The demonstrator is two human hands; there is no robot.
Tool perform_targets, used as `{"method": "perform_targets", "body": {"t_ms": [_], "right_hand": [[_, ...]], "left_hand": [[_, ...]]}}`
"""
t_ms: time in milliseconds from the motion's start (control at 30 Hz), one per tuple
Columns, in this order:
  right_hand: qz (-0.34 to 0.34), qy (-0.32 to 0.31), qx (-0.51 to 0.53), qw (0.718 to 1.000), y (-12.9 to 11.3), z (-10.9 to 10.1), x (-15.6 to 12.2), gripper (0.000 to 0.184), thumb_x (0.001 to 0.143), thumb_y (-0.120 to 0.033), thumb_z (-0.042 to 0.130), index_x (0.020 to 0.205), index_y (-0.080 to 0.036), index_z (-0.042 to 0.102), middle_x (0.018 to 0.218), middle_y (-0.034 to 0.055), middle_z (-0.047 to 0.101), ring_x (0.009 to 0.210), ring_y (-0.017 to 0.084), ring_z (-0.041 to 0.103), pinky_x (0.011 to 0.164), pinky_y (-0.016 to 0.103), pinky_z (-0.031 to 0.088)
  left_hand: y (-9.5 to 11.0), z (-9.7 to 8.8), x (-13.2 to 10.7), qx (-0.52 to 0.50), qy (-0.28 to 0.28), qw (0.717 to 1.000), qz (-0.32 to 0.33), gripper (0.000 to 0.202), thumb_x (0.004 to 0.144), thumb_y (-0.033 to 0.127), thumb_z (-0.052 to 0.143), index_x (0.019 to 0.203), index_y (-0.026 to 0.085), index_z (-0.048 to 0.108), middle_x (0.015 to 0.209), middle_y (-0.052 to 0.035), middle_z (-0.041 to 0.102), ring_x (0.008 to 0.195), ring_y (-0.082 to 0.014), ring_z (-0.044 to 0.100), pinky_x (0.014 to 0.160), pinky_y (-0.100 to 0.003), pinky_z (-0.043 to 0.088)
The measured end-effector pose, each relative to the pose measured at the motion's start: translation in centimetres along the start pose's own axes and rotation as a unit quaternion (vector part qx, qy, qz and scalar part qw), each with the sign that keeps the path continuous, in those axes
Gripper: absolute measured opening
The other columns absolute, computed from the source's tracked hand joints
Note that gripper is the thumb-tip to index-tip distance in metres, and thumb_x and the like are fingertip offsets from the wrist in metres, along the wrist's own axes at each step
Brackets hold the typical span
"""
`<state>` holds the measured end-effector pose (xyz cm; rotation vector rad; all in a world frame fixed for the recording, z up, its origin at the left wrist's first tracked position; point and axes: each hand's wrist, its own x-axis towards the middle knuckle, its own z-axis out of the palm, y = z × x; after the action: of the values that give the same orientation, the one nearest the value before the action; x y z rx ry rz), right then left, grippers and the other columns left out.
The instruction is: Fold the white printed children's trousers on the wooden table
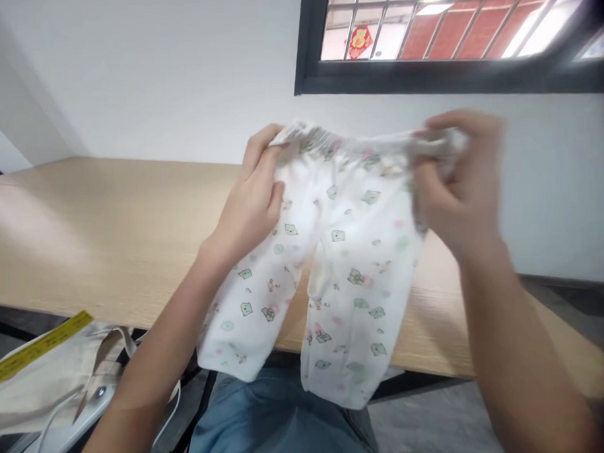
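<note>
We're looking from up on the wearer's head, tilted forward and down, so the left hand point(249, 202) and right hand point(459, 188) sit really close, with the wooden worktop point(99, 240) just past them and the white wall point(143, 73) and dark-framed window point(450, 76) topping the shot.

Matt cotton pants point(343, 278), smooth wooden tabletop point(109, 240)

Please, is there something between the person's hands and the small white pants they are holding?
No, nothing visible stands in the way. The left hand and the right hand both touch the white printed baby pants directly, near the elastic waistband.
</note>
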<state>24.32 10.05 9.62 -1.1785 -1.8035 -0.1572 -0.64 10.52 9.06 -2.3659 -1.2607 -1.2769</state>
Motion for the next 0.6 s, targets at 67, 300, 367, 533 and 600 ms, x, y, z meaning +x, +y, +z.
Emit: {"method": "perform_targets", "body": {"t_ms": [67, 300, 367, 533, 600], "right_hand": [[0.008, -0.039, 0.010, 0.999, 1.2, 2.6, 2.0, 0.037, 0.088, -0.014, 0.035, 0.125, -0.018, 0.039, 0.092, 0.0018, 0.056, 0.055, 0.006, 0.043, 0.061, 0.022, 0.037], [0.134, -0.160, 0.015, 0.978, 9.5, 12.8, 3.9, 0.025, 0.083, -0.013, 0.036, 0.099, -0.015, 0.054, 0.089, 0.0051, 0.058, 0.077, 0.017, 0.052, 0.069, 0.026, 0.040], [0.172, -0.166, -0.001, 0.971, 10.6, 14.5, 3.6, 0.022, 0.082, -0.013, 0.035, 0.093, -0.014, 0.054, 0.096, 0.0078, 0.057, 0.086, 0.019, 0.051, 0.075, 0.027, 0.039], [0.208, -0.199, -0.012, 0.958, 12.0, 16.1, 2.4, 0.027, 0.084, -0.017, 0.037, 0.106, -0.008, 0.050, 0.104, 0.0142, 0.056, 0.092, 0.023, 0.051, 0.079, 0.032, 0.039], [0.212, -0.215, -0.013, 0.953, 12.3, 16.1, 1.9, 0.038, 0.083, -0.018, 0.041, 0.119, -0.005, 0.043, 0.110, 0.0172, 0.054, 0.096, 0.026, 0.050, 0.083, 0.034, 0.039]], "left_hand": [[-2.8, 1.7, 0.5, -0.013, -0.052, 0.998, -0.016, 0.045, 0.083, 0.011, 0.031, 0.128, 0.016, 0.034, 0.142, -0.0058, 0.021, 0.130, -0.0247, 0.023, 0.105, -0.036, 0.026], [-9.0, 9.5, 0.6, -0.057, -0.187, 0.978, -0.068, 0.062, 0.070, -0.004, 0.030, 0.131, 0.006, 0.026, 0.141, -0.0134, 0.019, 0.131, -0.0182, 0.020, 0.109, -0.031, 0.021], [-9.4, 10.9, 0.3, -0.055, -0.212, 0.973, -0.073, 0.062, 0.071, -0.003, 0.032, 0.132, 0.006, 0.025, 0.143, -0.0135, 0.014, 0.132, -0.0198, 0.020, 0.108, -0.031, 0.023], [-10.0, 12.2, -0.8, -0.029, -0.274, 0.956, -0.106, 0.061, 0.075, 0.000, 0.034, 0.134, 0.002, 0.020, 0.146, -0.0168, 0.004, 0.132, -0.0253, 0.021, 0.104, -0.033, 0.029], [-10.4, 12.0, -1.5, -0.004, -0.288, 0.949, -0.132, 0.062, 0.076, 0.003, 0.037, 0.135, 0.003, 0.019, 0.146, -0.0189, 0.000, 0.130, -0.0319, 0.022, 0.102, -0.041, 0.030]]}}
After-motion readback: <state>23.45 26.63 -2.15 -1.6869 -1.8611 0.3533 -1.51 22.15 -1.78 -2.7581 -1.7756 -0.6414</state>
